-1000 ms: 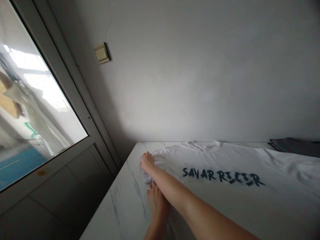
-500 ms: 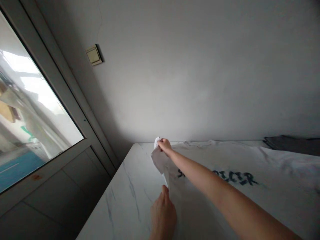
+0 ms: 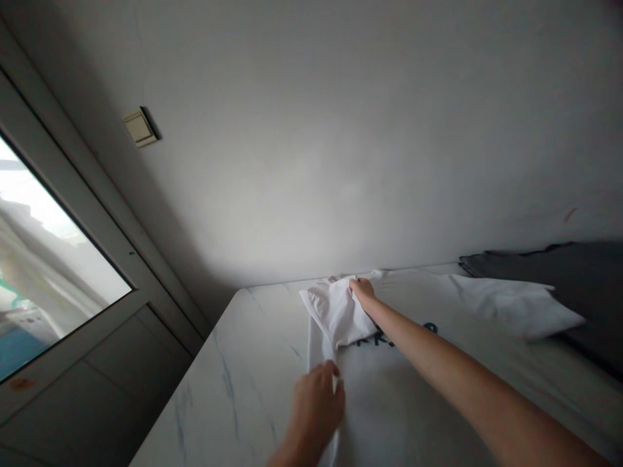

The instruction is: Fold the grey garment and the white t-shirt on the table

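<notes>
A white T-shirt [image 3: 403,389] with dark lettering lies spread on the marble-patterned table. Its left side is turned inward, so the sleeve [image 3: 343,314] rests over the front and covers part of the lettering. My right hand [image 3: 363,292] is closed on the cloth at the inner end of this sleeve, near the wall. Nearer to me, my left hand [image 3: 316,405] has its fingers curled round the shirt's left edge, just below the sleeve. My right forearm hides more of the lettering.
Dark grey folded cloth [image 3: 584,279] lies at the right, beside and partly under the shirt's other sleeve. The white table [image 3: 233,389] meets a plain wall [image 3: 331,130] with a light switch [image 3: 141,126]. A framed glass door [image 3: 160,311] stands at the left.
My right hand has moved right, carrying the sleeve and shirt side inward over the front. My left hand stays by the left edge. The view has turned somewhat to the right.
</notes>
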The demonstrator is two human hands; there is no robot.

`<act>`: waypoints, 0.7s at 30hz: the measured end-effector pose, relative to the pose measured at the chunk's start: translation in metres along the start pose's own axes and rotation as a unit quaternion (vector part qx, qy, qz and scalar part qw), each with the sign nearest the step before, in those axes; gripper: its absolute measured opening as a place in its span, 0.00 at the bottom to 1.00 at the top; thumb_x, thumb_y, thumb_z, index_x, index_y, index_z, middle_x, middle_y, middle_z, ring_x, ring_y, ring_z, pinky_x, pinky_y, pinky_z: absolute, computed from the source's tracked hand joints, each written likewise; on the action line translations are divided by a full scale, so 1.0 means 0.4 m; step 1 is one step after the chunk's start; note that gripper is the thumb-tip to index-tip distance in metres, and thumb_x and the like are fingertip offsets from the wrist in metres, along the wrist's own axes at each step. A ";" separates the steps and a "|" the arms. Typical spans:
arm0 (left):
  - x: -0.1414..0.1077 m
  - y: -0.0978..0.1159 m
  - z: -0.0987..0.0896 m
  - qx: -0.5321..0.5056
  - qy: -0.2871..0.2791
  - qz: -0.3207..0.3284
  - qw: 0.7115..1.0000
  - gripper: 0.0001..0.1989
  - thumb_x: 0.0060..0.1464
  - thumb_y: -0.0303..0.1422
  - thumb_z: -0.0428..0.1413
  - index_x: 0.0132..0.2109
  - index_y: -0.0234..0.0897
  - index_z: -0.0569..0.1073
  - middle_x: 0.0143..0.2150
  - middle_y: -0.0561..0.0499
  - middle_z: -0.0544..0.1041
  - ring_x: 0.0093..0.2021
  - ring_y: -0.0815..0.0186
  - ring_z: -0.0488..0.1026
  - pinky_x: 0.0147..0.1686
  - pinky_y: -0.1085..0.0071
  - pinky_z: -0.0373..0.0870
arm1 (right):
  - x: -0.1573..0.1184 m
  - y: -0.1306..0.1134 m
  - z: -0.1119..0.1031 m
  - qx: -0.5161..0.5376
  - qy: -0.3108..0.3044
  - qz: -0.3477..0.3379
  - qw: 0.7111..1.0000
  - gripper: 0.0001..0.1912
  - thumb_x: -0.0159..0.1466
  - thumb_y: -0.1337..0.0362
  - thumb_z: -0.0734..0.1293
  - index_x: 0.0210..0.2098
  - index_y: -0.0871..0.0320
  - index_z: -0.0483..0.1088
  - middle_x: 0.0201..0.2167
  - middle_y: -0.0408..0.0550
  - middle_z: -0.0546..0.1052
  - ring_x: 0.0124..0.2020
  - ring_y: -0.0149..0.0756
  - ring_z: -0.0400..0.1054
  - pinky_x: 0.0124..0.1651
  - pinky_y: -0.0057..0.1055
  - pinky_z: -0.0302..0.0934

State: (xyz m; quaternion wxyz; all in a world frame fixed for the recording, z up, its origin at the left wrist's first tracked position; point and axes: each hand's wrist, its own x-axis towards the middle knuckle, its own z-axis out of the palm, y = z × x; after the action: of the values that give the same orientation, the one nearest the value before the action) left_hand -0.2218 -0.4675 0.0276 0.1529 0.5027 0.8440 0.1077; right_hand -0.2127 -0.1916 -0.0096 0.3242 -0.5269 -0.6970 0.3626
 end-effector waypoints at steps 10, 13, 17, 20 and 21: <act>0.498 -0.161 -0.128 -0.026 0.116 0.054 0.991 0.17 0.55 0.29 0.53 0.52 0.37 0.70 0.56 0.43 0.67 0.59 0.54 0.61 0.60 0.58 0.56 | -0.045 0.086 -0.025 0.031 -0.035 -0.063 0.997 0.07 0.51 0.61 0.68 0.24 0.56 0.66 0.25 0.44 0.74 0.29 0.36 0.69 0.31 0.26 0.57; 0.577 -0.200 -0.148 -0.062 0.077 0.065 0.993 0.10 0.50 0.34 0.58 0.41 0.38 0.75 0.50 0.45 0.71 0.55 0.55 0.65 0.58 0.56 0.59 | -0.047 0.109 -0.017 0.032 -0.020 -0.098 0.994 0.07 0.53 0.59 0.66 0.25 0.55 0.64 0.24 0.44 0.74 0.29 0.37 0.69 0.32 0.27 0.58; 0.622 -0.222 -0.183 -0.118 0.045 0.109 0.986 0.10 0.48 0.35 0.57 0.38 0.37 0.74 0.50 0.46 0.72 0.50 0.60 0.67 0.53 0.66 0.64 | -0.041 0.118 -0.007 0.030 0.001 -0.102 0.994 0.06 0.54 0.61 0.64 0.30 0.56 0.68 0.29 0.48 0.78 0.33 0.39 0.71 0.36 0.28 0.61; 0.630 -0.214 -0.196 -0.190 0.008 0.138 0.972 0.10 0.49 0.38 0.56 0.37 0.38 0.73 0.46 0.47 0.76 0.48 0.60 0.68 0.48 0.67 0.65 | -0.036 0.114 -0.003 0.012 -0.001 -0.096 0.995 0.08 0.56 0.60 0.63 0.32 0.57 0.70 0.32 0.50 0.79 0.35 0.40 0.72 0.38 0.29 0.62; 0.632 -0.209 -0.195 -0.216 -0.006 0.141 0.966 0.10 0.49 0.39 0.56 0.36 0.38 0.72 0.43 0.48 0.76 0.46 0.60 0.68 0.47 0.66 0.65 | -0.036 0.112 -0.003 0.001 -0.003 -0.094 0.996 0.09 0.57 0.60 0.63 0.33 0.57 0.71 0.32 0.51 0.79 0.35 0.41 0.73 0.38 0.29 0.62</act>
State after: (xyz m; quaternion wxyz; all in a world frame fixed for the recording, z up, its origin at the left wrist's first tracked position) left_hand -0.4317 -0.2862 0.0341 0.2461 0.5719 0.7206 0.3052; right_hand -0.1859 -0.1974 -0.0479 0.3554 -0.4581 -0.7438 0.3326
